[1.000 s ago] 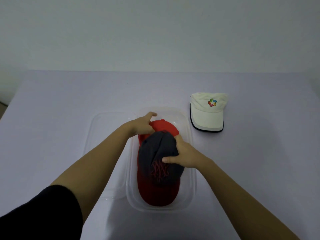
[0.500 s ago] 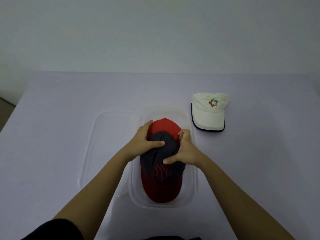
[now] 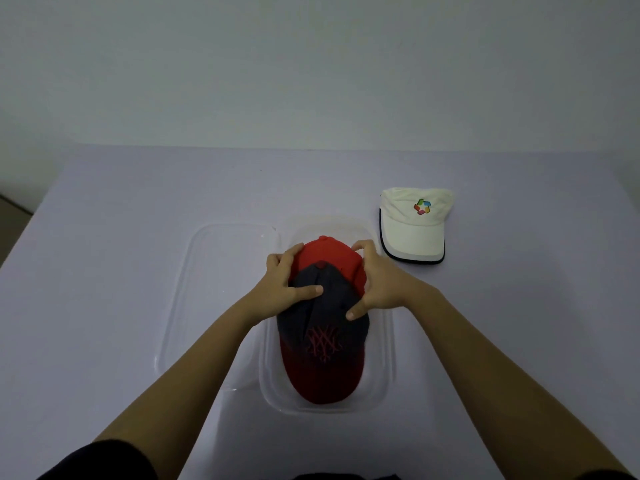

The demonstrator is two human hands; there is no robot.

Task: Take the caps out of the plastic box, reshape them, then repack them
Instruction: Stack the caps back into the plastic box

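Two-handed clasp on nested red-grey caps (image 3: 322, 323)

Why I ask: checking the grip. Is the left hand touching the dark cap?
Touching. In the head view the left hand lays its thumb flat on the dark cap, with no gap between them.

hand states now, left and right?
Left hand: grips the stacked caps in the plastic box.
Right hand: grips the stacked caps too.
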